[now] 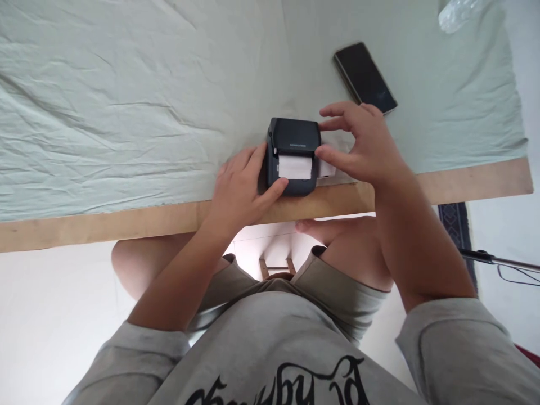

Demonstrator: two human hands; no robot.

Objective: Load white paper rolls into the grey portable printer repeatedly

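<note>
A small dark label printer (294,147) sits near the front edge of the table, with a white paper roll (295,167) showing in its open middle. My left hand (242,188) grips the printer's left side, thumb pressed on its front lower edge. My right hand (360,143) is at the printer's right side, fingers curled, fingertips touching the lid and a white strip of paper (325,169) that sticks out to the right.
A pale green cloth (126,112) covers the wooden table (105,225). A black phone (365,77) lies behind my right hand. Crumpled clear plastic (458,12) lies at the far right corner. A metal stand (498,261) is on the floor to the right.
</note>
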